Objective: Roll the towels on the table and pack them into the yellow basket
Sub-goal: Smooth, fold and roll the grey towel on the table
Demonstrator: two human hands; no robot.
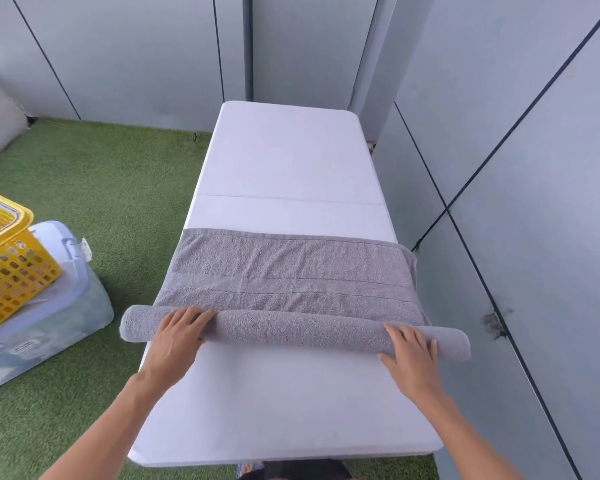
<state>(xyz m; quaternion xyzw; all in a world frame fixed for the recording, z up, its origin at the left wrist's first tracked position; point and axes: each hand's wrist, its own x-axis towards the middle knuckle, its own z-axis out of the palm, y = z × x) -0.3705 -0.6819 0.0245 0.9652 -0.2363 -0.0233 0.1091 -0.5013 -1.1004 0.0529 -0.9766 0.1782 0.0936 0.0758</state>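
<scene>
Both hands (pixel 177 336) (pixel 409 351) press flat on rolled towel (pixel 291 329).

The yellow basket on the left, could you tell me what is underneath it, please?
The yellow basket sits on a clear lidded storage bin on the grass. The bin's contents are too blurred to identify.

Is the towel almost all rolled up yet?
Partly. The near part of the grey terry towel is already a roll. The left hand and right hand press on that roll. The far part lies flat on the white table, and the yellow plastic basket waits.
</scene>
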